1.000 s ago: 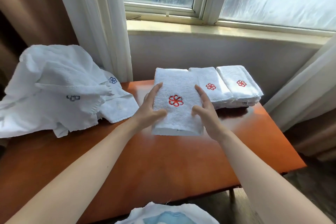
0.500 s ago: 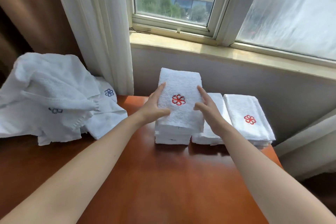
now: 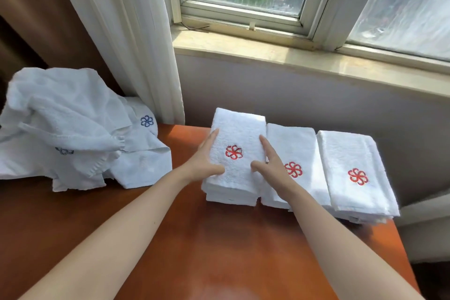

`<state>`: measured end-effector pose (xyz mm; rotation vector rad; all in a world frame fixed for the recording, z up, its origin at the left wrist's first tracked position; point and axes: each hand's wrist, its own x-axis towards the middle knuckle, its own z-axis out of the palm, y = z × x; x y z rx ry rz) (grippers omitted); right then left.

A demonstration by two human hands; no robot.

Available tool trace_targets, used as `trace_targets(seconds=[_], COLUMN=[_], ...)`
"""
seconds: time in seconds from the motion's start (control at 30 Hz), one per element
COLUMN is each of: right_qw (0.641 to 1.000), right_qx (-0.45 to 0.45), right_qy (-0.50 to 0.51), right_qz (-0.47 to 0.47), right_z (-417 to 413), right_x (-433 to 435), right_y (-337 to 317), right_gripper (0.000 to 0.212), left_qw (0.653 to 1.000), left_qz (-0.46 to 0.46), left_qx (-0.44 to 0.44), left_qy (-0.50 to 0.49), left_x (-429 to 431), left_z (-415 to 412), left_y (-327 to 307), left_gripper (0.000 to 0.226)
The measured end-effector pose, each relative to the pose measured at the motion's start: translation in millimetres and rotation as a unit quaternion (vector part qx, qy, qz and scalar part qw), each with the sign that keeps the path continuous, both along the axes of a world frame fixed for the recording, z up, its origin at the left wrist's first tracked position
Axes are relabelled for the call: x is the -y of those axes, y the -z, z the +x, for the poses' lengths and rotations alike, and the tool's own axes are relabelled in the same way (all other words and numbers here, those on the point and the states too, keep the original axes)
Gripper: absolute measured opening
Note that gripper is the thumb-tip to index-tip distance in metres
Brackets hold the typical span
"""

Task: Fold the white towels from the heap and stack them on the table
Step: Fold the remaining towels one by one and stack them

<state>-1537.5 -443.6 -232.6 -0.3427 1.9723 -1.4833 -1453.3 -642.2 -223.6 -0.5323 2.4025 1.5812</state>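
At the far left of the wooden table (image 3: pixel 219 251) lay the heap of unfolded white towels (image 3: pixel 73 129), rumpled, with blue flower embroidery showing, its near corners draped toward the table edge. I judged that heap the first risk: a careless tug at one towel could drag the others off the table.

My left hand (image 3: pixel 203 163) lay against the left side of the folded towel (image 3: pixel 239 129), fingers straight and close together along its edge, thumb stretched across the top near the front. That towel, red flower facing up, sat on top of the left stack (image 3: pixel 231 196), at the far side of the table below the window sill (image 3: pixel 292 56). My right hand (image 3: pixel 272 165) pressed its right side the same way, fingers straight, thumb spread onto the cloth.

The towel looked slightly turned against the layers beneath, so squeezing unevenly could skew it more or loosen the fold.

Just beside my right hand stood the middle stack (image 3: pixel 299 143), touching the left one; my wrist hung over it and could rumple its top towel as I drew back. Further right, the right stack (image 3: pixel 353 153) sat at the table's corner, where a sideways shove through the row might tip it off.
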Motion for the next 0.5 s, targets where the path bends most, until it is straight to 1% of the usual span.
trace_targets(seconds=[0.13, 0.3, 0.4, 0.5], right_qw=[1.0, 1.0, 1.0, 0.998], right_qx=[0.003, -0.008, 0.002, 0.009], right_qy=[-0.002, 0.011, 0.001, -0.022], right_qz=[0.01, 0.011, 0.03, 0.052], right_z=[-3, -12, -16, -20], right_x=[3, 8, 6, 5], right_y=[10, 6, 11, 15], right_gripper=[0.089, 0.095, 0.091, 0.092], left_qw=[1.0, 0.999, 0.998, 0.995], left_qz=[-0.009, -0.023, -0.027, -0.017], left_qx=[0.026, 0.029, 0.061, 0.092], left_qy=[0.003, -0.003, 0.017, 0.038], left_x=[-1, 2, 4, 5], left_z=[-2, -14, -17, -19], left_y=[13, 17, 22, 27], left_gripper=[0.106, 0.108, 0.109, 0.112])
